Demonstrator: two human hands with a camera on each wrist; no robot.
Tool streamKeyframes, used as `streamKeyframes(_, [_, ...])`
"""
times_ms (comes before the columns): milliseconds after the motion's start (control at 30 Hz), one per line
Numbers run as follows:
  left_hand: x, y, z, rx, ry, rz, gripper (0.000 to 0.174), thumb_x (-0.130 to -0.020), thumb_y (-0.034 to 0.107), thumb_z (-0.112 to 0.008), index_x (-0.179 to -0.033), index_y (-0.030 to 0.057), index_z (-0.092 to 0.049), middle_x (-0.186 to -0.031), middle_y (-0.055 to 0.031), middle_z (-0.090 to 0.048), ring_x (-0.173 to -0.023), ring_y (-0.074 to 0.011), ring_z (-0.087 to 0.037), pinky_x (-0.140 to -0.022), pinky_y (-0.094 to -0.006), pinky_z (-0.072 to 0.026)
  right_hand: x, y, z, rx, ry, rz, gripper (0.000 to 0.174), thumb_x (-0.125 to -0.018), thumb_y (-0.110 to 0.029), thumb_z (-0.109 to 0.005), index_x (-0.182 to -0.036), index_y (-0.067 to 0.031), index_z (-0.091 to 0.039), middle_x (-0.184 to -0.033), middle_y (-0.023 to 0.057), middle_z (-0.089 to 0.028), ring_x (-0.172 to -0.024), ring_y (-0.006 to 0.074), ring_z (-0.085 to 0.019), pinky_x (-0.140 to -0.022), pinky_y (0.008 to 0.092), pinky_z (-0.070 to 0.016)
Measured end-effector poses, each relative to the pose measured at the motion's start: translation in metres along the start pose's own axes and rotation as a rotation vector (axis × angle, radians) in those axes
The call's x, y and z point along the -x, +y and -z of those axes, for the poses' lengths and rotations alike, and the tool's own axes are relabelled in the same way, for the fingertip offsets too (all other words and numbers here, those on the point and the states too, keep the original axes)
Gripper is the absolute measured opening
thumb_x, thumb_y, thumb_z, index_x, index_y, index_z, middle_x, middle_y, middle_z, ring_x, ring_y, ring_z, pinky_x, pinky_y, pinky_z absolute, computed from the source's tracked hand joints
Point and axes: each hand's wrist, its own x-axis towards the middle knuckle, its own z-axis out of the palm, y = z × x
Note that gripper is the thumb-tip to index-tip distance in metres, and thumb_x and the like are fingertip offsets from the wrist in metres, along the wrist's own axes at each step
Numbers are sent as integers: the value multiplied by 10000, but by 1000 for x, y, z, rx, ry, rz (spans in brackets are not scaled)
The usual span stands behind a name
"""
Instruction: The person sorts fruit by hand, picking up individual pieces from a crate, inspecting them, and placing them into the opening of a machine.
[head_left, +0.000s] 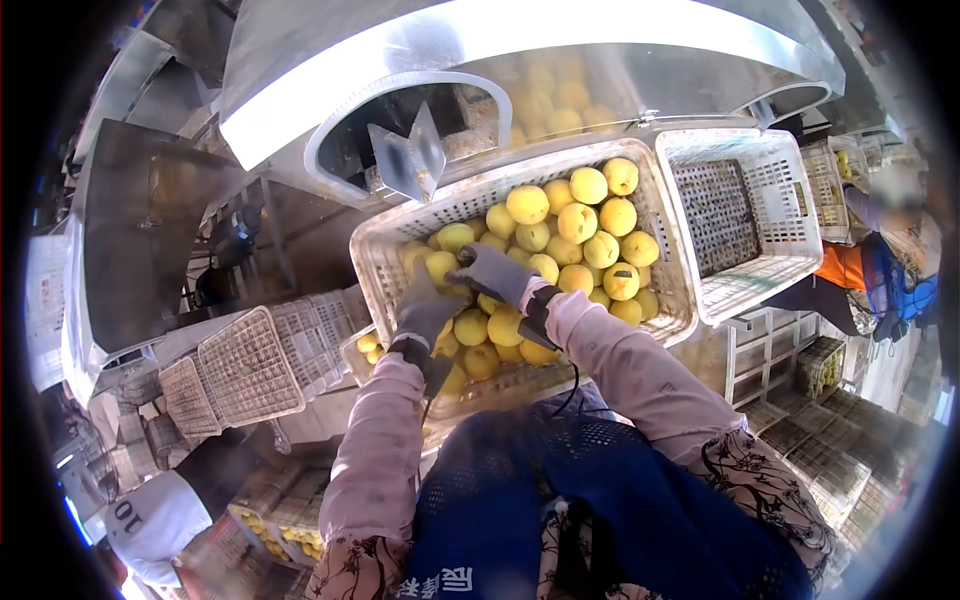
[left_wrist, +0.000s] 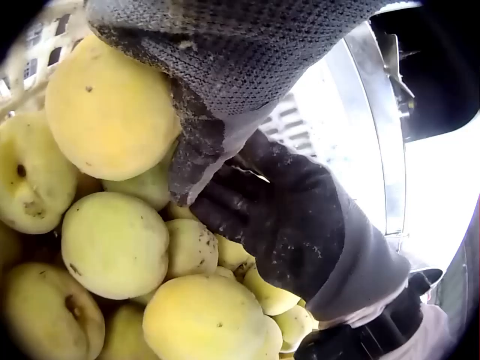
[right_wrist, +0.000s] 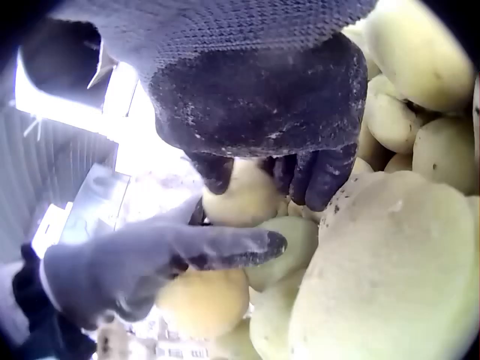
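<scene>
Yellow peaches (head_left: 577,222) fill a white plastic crate (head_left: 672,300). Both hands wear grey gloves with dark palms. My left hand (head_left: 425,305), at the crate's left part, holds a yellow peach (left_wrist: 112,109), its thumb against the fruit's side. Close beside it, my right hand (head_left: 492,272) reaches in from the right with bent fingers. Between its thumb and fingers a pale peach (right_wrist: 244,196) shows in the right wrist view; I cannot tell whether it is gripped. Below the hands lie greenish-yellow peaches (left_wrist: 116,244), some with dark specks.
Behind the crate stands a metal machine (head_left: 640,75) with an arched opening (head_left: 410,130). A second white crate (head_left: 800,240) adjoins on the right. Stacked crates (head_left: 255,365) stand at left. People are at the lower left and far right, one in a white shirt (head_left: 160,520).
</scene>
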Motion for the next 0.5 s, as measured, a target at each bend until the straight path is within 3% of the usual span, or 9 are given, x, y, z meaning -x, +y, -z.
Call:
streamKeyframes(67, [-10, -4, 2, -66, -56, 29, 995, -756, 317, -895, -1560, 109, -346, -1324, -253, -656, -1253, -390, -635, -1017, -450, -510, 8, -11, -4, -29, 45, 34, 637, -869, -436, -793, -1323, -31, -604, -1200, 201, -702, -1131, 324, -666, -963, 378, -510])
streamKeyframes(133, [-36, -41, -12, 136, -92, -147, 880, -798, 277, -859, -1524, 95, -398, -1329, -260, -645, -1248, -385, -635, -1008, -448, -515, 7, -21, -7, -66, 81, 78, 638, -874, -434, -789, -1327, -29, -597, -1227, 199, -690, -1152, 311, -657, -974, 374, -505])
streamKeyframes(167, [-41, -45, -11, 137, -88, -148, 880, -798, 277, -859, -1524, 95, -398, -1329, -260, -645, -1248, -385, -635, -1008, -448, -515, 7, -22, -8, -87, 83, 86, 642, -881, -428, -785, -1341, -26, -587, -1263, 191, -674, -1164, 296, -647, -974, 373, -505])
streamKeyframes(233, [-41, -55, -18, 338, -57, -237, 784, -824, 206, -834, -1491, 83, -440, -1281, -224, -662, -1172, -336, -667, -974, -414, -532, 5, -10, -14, -113, 81, 76, 647, -888, -423, -781, -1354, -23, -577, -1298, 183, -657, -1176, 282, -638, -974, 372, -504])
streamKeyframes(267, [-15, -29, 5, 514, -155, -170, 724, -843, 124, -810, -1476, 84, -460, -1269, -169, -659, -1110, -255, -668, -920, -352, -548, -5, 4, -17, -256, 58, 117, 653, -885, -413, -788, -1361, -20, -575, -1310, 174, -648, -1184, 272, -631, -980, 371, -502])
streamKeyframes(300, [-5, -22, 17, 519, -160, -168, 724, -843, 124, -810, -1476, 84, -460, -1269, -169, -659, -1110, -255, -668, -920, -352, -548, -11, 12, -18, -396, 37, 161, 660, -881, -404, -796, -1367, -17, -573, -1323, 166, -639, -1191, 261, -624, -987, 371, -500])
streamKeyframes(367, [6, -16, 26, 887, -265, -181, 705, -850, 86, -797, -1473, 94, -468, -1292, -111, -636, -1095, -181, -639, -893, -292, -545, 36, -28, 0, -436, 2, 150, 612, -898, -340, -792, -1361, -6, -572, -1300, 151, -646, -1182, 241, -624, -995, 361, -499])
streamKeyframes(433, [12, -18, 31, 903, -316, -212, 666, -883, 10, -757, -1478, 101, -471, -1329, -95, -617, -1125, -172, -628, -900, -276, -547, 77, -63, 15, -690, -65, 124, 437, -957, -178, -741, -1336, -4, -609, -1180, 37, -679, -1059, 126, -626, -898, 275, -517])
streamKeyframes(500, [36, -8, 38, 1021, -243, -409, 646, -904, -65, -715, -1482, 97, -475, -1338, -89, -616, -1159, -169, -620, -924, -274, -550, 111, -95, 22, -687, -44, 227, 519, -922, -168, -784, -1373, -4, -586, -1214, 60, -677, -1110, 157, -621, -942, 307, -521])
